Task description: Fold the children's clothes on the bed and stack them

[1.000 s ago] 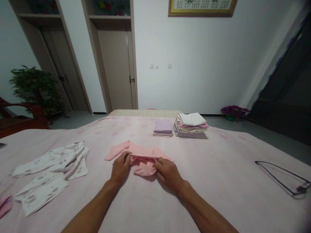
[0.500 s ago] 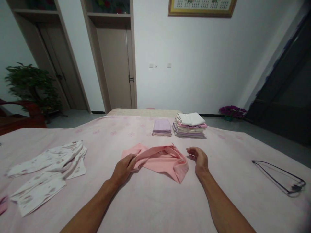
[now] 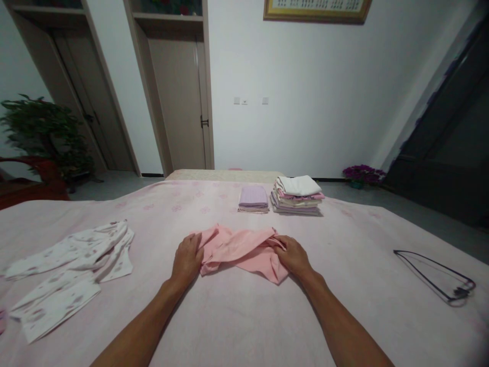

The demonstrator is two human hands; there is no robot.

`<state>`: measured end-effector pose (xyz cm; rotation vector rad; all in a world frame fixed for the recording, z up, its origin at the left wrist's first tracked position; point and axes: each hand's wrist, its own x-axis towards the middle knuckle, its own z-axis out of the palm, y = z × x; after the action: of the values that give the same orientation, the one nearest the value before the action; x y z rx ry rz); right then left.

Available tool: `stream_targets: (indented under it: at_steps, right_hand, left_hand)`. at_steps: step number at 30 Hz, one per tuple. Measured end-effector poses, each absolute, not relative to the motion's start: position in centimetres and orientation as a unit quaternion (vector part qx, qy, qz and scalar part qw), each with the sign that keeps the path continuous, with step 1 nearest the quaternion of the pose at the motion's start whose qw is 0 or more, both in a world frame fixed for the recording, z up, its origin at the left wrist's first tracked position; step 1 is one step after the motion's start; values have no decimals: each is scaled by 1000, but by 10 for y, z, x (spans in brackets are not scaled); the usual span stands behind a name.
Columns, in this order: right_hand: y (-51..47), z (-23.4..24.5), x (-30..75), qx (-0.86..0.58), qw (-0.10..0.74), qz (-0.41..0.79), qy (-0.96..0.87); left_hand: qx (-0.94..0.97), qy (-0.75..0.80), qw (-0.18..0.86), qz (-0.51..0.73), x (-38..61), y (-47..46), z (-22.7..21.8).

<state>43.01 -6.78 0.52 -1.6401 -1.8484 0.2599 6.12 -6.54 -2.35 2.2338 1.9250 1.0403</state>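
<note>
Clothing (image 3: 98,255), white and patterned, lies left of the pink garment (image 3: 242,247), apparently apart to leave working room. Left-hand fingers (image 3: 197,239) grasp the garment's left end; right-hand fingers (image 3: 280,239) grasp its right end, probably keeping the cloth spread between them. Beyond it, a purple stack (image 3: 253,197) and taller stack (image 3: 298,198) stand squared, seemingly for stability. The garment's folds obscure its outline and some fingertips; a black wire object (image 3: 461,292) well to its right is unidentifiable.
</note>
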Motion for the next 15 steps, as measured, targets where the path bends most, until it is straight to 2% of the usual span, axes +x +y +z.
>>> stream_targets:
  at_steps: [3, 9, 12, 15]
  right_hand:
    - [-65, -1, 431, -620, 406, 136, -658]
    - [-59, -3, 440, -552, 596, 291, -505]
    - [-55, -2, 448, -511, 656, 372, -413]
    - [-52, -2, 454, -469, 692, 424, -349]
  left_hand:
    - [708, 644, 9, 289, 59, -63, -26]
    - [693, 669, -1, 270, 55, -59, -17]
    - [693, 670, 4, 265, 53, -59, -9]
    - [670, 674, 69, 304, 52, -61, -3]
